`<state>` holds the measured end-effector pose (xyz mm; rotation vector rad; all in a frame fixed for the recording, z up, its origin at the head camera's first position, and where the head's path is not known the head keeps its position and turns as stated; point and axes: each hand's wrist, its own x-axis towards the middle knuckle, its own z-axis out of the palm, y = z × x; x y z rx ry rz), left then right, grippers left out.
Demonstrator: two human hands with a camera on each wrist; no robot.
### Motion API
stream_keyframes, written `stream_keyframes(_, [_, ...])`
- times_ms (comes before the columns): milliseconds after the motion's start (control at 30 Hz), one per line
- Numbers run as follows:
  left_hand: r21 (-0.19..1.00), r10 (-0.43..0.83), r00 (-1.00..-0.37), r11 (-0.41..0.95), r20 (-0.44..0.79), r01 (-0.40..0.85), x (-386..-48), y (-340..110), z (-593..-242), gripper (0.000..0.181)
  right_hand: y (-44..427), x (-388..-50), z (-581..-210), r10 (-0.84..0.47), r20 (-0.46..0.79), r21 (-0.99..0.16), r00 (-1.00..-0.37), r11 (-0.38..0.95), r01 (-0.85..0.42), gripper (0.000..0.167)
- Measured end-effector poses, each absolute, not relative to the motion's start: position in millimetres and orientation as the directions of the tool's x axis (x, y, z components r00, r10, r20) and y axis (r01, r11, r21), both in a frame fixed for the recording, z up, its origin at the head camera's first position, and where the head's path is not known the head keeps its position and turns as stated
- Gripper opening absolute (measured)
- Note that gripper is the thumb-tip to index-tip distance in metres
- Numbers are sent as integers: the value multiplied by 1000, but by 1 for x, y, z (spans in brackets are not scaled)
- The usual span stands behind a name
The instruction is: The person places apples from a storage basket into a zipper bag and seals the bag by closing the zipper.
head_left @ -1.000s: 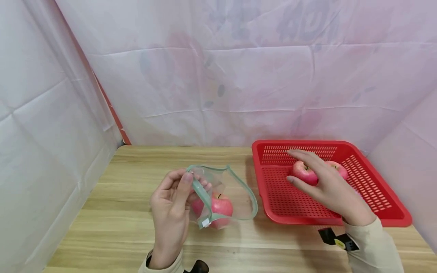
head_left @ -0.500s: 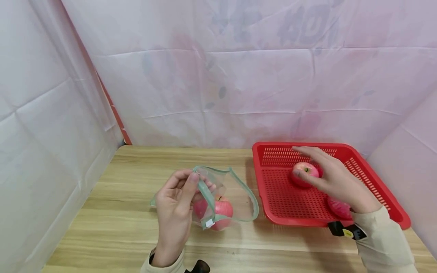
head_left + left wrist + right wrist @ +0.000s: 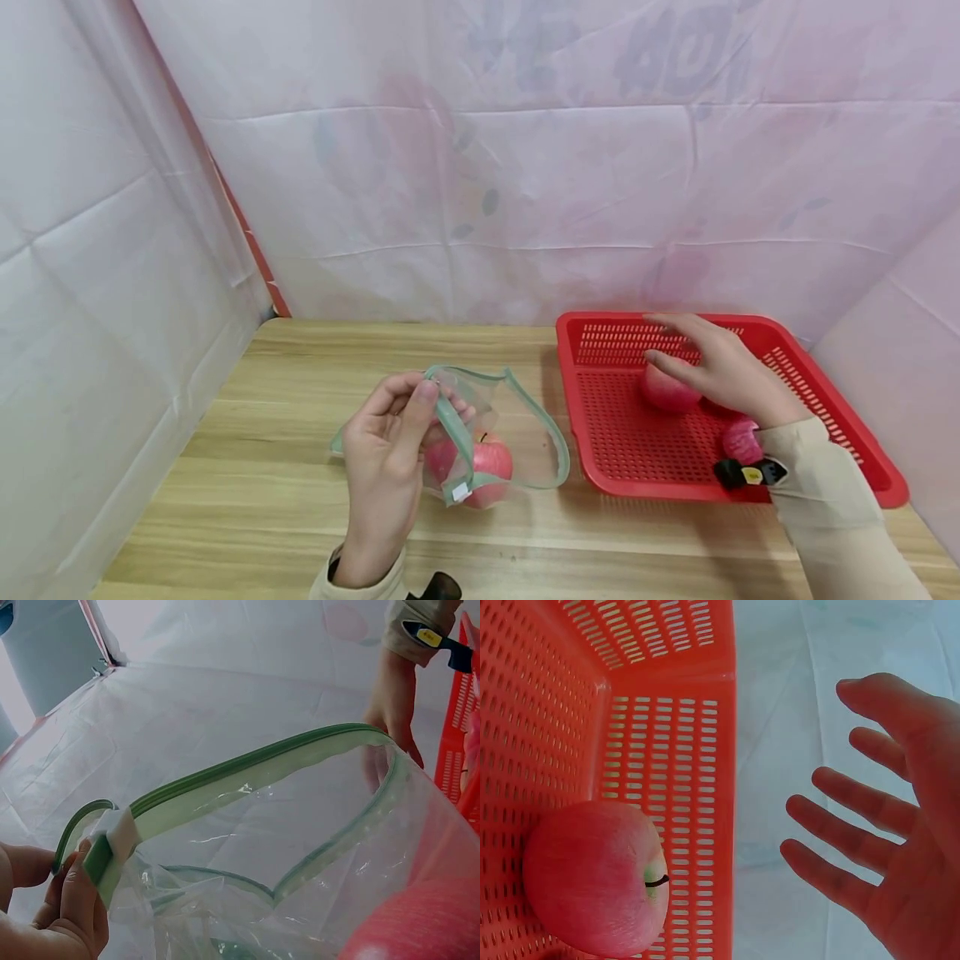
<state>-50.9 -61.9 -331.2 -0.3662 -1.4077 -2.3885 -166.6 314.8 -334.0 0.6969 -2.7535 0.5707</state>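
With thumb and fingertips, my left hand pinches the green zip edge of a clear zip bag. The bag's mouth gapes, and a white slider sits on the zip beside the fingers. Two red apples show through the plastic, one apple whole and the other partly behind the hand. My right hand hovers over the red basket, fingers spread and holding nothing. Below its thumb lies an apple. A second apple is partly covered by the right wrist.
The basket, with slotted walls, stands on the right of the wooden table. White cloth sheets hang behind and at both sides. In the right wrist view, one apple rests beside the slotted wall.
My right hand has moved a little to the right and back over the basket, fingers still apart. The left hand and bag have barely shifted.
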Motion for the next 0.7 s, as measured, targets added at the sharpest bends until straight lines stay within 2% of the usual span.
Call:
stream_keyframes(200, [796, -165, -909, -441, 383, 416, -51, -62, -332, 9, 320, -177, -342, -408, 311, -326, -859, 803, -499, 53])
stream_keyframes(700, [769, -151, -896, -466, 418, 437, -49, -63, -333, 13, 319, -189, -373, -424, 95, -268, -901, 860, -433, 70])
